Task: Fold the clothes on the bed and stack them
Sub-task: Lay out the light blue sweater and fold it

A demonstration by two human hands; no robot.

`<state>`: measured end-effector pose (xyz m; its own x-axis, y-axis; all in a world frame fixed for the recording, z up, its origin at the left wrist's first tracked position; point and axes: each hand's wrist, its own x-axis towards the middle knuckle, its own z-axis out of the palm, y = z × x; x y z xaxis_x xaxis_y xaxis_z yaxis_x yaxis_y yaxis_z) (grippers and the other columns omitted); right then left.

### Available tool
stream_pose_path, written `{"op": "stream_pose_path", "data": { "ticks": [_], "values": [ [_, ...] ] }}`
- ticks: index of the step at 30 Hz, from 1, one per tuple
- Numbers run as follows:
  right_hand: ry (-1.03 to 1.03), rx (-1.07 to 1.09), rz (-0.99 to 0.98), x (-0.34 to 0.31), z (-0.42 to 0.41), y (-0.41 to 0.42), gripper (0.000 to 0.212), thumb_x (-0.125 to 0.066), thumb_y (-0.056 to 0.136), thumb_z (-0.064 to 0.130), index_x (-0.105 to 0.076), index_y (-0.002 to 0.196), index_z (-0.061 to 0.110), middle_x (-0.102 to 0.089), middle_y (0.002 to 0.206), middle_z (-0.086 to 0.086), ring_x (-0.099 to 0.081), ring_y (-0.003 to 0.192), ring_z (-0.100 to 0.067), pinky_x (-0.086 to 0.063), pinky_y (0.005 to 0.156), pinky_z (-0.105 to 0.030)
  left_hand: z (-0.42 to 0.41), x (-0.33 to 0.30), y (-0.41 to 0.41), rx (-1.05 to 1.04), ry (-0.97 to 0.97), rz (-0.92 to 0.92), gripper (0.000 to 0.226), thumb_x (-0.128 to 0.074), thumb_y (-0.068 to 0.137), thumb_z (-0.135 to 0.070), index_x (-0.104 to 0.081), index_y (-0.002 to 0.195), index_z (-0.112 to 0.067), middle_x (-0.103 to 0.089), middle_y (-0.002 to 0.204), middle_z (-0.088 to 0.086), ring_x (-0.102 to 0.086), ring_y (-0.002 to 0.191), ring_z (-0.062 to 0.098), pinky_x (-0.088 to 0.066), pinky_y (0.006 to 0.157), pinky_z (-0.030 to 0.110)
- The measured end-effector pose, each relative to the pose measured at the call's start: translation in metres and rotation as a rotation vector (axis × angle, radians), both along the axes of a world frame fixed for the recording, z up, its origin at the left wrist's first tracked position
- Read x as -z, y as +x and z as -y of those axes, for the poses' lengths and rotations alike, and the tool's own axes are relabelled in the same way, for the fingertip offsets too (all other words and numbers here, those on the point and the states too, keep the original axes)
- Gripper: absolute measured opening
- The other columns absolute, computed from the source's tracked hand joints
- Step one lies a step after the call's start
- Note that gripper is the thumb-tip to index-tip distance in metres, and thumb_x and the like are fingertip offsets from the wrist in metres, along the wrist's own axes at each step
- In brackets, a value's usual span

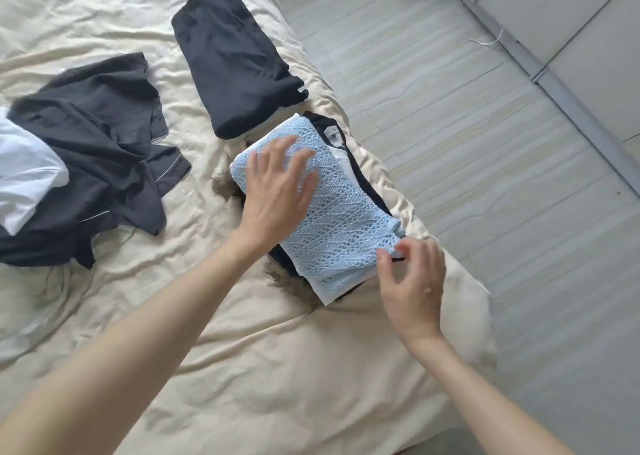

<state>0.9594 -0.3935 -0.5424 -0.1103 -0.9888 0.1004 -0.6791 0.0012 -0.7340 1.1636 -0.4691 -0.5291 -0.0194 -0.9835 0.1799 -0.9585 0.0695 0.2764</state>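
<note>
Under both hands (277,191), blue knit (332,219) (folded, apparently atop stack).

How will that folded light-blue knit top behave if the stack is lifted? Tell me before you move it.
The light-blue knit top is open lacework, so it is probably light and floppy and would sag if lifted by one edge. The right hand pinches its corner, where the knit bunches easily. Lying loose on the stack's white garment, it may slide.

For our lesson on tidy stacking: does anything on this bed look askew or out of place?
Yes. The light blue knit top tops a stack whose white and dark layers stick out unevenly at its edges. The stack sits near the bed's edge. A crumpled dark garment and a white one lie unfolded at the left.
</note>
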Motion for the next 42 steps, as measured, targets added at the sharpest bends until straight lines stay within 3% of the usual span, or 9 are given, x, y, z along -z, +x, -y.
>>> {"op": "stream_pose_path", "data": {
  "ticks": [4,8,16,20,23,27,31,35,42],
  "values": [
    [-0.185,-0.501,-0.375,0.011,0.022,0.015,0.044,-0.052,0.087,0.035,-0.064,0.121,0.01,-0.057,0.129,-0.017,-0.052,0.122,-0.034,-0.04,0.102,-0.052,0.0,0.027,0.006,0.06,0.344,0.094,0.059,-0.023,0.094,-0.058,-0.014,0.15,-0.039,0.006,0.16,0.002,0.01,0.146,0.027,0.006,0.111,0.062],
    [0.089,-0.535,-0.433,0.03,0.033,0.024,0.056,-0.06,0.089,0.039,-0.048,0.139,0.015,-0.037,0.148,-0.015,-0.034,0.137,-0.039,-0.026,0.11,-0.058,0.016,0.047,0.009,0.068,0.397,0.166,0.065,-0.007,0.088,-0.067,0.002,0.148,-0.044,0.014,0.159,-0.003,0.016,0.145,0.025,0.011,0.108,0.062],
    [0.378,-0.67,-0.652,0.052,0.036,0.028,0.065,-0.023,0.098,0.054,0.01,0.149,0.031,0.015,0.159,-0.002,0.014,0.146,-0.024,0.01,0.116,-0.045,0.013,0.06,0.005,0.038,0.547,0.278,0.062,-0.006,0.091,-0.065,0.016,0.146,-0.043,0.029,0.155,-0.003,0.028,0.141,0.026,0.015,0.107,0.063],
    [0.362,-0.695,-0.69,0.026,0.045,0.028,0.065,-0.029,0.098,0.051,-0.004,0.152,0.026,0.006,0.16,-0.004,0.008,0.147,-0.021,0.013,0.114,-0.049,0.023,0.035,0.002,0.052,0.684,0.196,0.06,-0.012,0.095,-0.061,0.011,0.148,-0.042,0.027,0.155,-0.002,0.026,0.142,0.026,0.011,0.109,0.063],
    [0.246,-0.715,-0.648,-0.003,0.048,0.021,0.062,-0.039,0.096,0.045,-0.022,0.15,0.02,-0.014,0.159,-0.007,-0.004,0.147,-0.021,0.009,0.115,-0.046,0.004,0.007,0.001,0.026,0.573,-0.01,0.057,-0.023,0.099,-0.051,-0.005,0.151,-0.036,0.011,0.16,0.001,0.013,0.146,0.026,0.0,0.114,0.058],
    [0.011,-0.77,-0.618,-0.036,0.035,0.03,0.063,-0.07,0.082,0.033,-0.05,0.137,0.01,-0.043,0.144,-0.018,-0.038,0.135,-0.034,-0.02,0.11,-0.059,-0.071,-0.01,0.018,-0.11,0.366,-0.103,0.064,-0.042,0.096,-0.046,-0.01,0.15,-0.037,0.006,0.16,0.0,0.01,0.147,0.023,0.001,0.115,0.053],
    [-0.083,-0.862,-0.638,-0.046,0.008,0.062,0.067,-0.079,0.071,0.036,-0.058,0.129,0.011,-0.053,0.135,-0.019,-0.051,0.125,-0.037,-0.032,0.1,-0.064,-0.158,-0.001,0.051,-0.356,0.477,-0.124,0.071,-0.048,0.093,-0.049,-0.008,0.15,-0.037,0.01,0.16,0.0,0.017,0.145,0.024,0.003,0.114,0.054],
    [-0.029,-1.003,-0.676,-0.036,-0.027,0.103,0.068,-0.077,0.073,0.039,-0.055,0.133,0.014,-0.05,0.139,-0.017,-0.048,0.128,-0.035,-0.032,0.103,-0.061,-0.243,0.022,0.083,-0.496,0.664,-0.104,0.073,-0.044,0.093,-0.052,-0.001,0.15,-0.039,0.015,0.159,0.001,0.021,0.144,0.026,0.003,0.114,0.056],
    [0.126,-1.212,-0.785,0.0,-0.077,0.187,0.066,-0.035,0.097,0.051,-0.01,0.152,0.026,-0.006,0.16,-0.007,-0.001,0.148,-0.024,0.004,0.117,-0.045,-0.355,0.054,0.152,-0.614,0.898,-0.068,0.077,-0.042,0.093,-0.055,0.009,0.148,-0.04,0.019,0.158,0.002,0.017,0.145,0.028,-0.003,0.113,0.058]
  ]
}}
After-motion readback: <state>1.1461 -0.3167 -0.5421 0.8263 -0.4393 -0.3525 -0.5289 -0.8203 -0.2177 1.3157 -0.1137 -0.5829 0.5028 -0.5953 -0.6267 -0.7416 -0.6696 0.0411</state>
